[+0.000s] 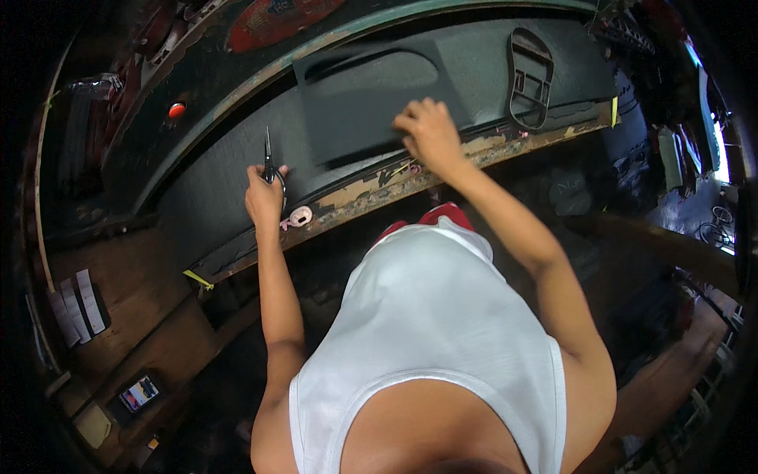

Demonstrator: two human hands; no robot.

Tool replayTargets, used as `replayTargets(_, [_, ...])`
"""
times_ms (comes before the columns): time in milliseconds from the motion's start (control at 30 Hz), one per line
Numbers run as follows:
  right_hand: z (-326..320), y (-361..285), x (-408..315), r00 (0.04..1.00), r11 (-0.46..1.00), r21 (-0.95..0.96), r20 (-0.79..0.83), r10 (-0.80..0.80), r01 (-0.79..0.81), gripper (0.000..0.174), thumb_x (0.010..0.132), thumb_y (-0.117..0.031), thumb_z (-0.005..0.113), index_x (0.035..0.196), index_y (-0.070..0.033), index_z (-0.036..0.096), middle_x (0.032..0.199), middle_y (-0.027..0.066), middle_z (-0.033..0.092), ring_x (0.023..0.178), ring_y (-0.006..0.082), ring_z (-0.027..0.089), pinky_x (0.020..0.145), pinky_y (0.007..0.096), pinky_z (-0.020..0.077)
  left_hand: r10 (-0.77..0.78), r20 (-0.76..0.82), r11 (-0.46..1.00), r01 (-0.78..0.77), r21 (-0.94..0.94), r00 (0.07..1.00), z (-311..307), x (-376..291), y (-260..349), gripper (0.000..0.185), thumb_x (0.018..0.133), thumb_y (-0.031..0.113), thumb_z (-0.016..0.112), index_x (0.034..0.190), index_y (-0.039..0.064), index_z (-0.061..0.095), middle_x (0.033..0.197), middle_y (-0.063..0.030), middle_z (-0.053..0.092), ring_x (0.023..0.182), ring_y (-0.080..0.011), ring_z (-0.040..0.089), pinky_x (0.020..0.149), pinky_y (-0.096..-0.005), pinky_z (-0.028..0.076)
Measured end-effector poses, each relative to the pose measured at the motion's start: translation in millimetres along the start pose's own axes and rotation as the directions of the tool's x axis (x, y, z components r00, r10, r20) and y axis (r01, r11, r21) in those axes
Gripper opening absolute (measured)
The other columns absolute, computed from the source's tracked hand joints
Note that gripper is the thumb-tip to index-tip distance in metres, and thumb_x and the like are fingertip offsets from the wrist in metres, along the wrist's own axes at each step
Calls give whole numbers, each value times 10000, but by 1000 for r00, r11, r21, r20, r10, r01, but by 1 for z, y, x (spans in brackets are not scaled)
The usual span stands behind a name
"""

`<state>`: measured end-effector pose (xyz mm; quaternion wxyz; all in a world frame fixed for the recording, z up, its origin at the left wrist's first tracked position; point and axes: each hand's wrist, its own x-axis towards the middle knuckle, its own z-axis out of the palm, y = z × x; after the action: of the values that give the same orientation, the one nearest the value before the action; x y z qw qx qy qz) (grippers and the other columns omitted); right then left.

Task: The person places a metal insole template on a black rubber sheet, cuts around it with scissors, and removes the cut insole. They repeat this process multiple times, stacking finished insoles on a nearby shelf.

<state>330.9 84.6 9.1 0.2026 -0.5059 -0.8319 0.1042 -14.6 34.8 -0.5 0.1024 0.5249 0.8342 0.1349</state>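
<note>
My left hand (265,191) holds a pair of scissors (269,155) by the handles, blades pointing away from me, over the left part of the dark work surface (219,172). My right hand (431,135) is above the near right edge of a dark sheet (361,121), fingers curled; whether it touches the sheet cannot be told. A long rounded opening lies near the sheet's far side. Right of the sheet rests a sole-shaped metal cutting die (531,80) with crossbars inside.
Along the worn wooden front edge (355,204) lie a pale pink round object (301,216) and small scraps. A machine frame with a red button (177,110) arches behind. At lower left, a lit phone (140,393) and paper strips (83,305) lie on wooden surfaces.
</note>
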Motion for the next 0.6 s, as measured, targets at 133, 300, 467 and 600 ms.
replayTargets(133, [50, 21, -16, 993, 980, 172, -87, -83, 97, 311, 710, -124, 824, 994, -119, 695, 1056, 58, 587, 1041, 271, 542, 943, 425, 405, 65, -72, 998, -65, 6, 995, 19, 15, -23, 431, 918, 282, 714, 1245, 43, 566, 959, -284, 694, 952, -464, 675, 843, -523, 513])
replayTargets(300, [35, 53, -19, 976, 953, 209, -23, -218, 218, 319, 746, -191, 837, 1030, -107, 719, 1067, 55, 593, 1044, 262, 542, 995, 416, 381, 55, -57, 988, -47, 144, 997, 23, 15, -21, 513, 884, 169, 729, 1354, 60, 555, 1197, -284, 604, 1128, -442, 601, 951, -498, 491])
replayTargets(467, [15, 72, -14, 987, 965, 206, -32, -157, 161, 402, 758, -338, 832, 1074, -107, 738, 1178, 93, 628, 1163, 299, 556, 1046, 438, 381, 212, -126, 959, -181, 217, 969, 18, -17, 13, 562, 887, 189, 744, 1379, 19, 532, 1229, -273, 584, 1164, -425, 578, 1015, -503, 459])
replayTargets(600, [-9, 114, -7, 764, 934, 30, -567, 309, -355, 591, 834, -461, 780, 1206, -20, 650, 1174, 189, 629, 1108, 385, 578, 961, 525, 430, 347, 149, 891, -276, -360, 926, 50, -59, 61, 844, 764, 218, 868, 1449, -27, 440, 1313, -256, 535, 1216, -428, 528, 1063, -493, 414])
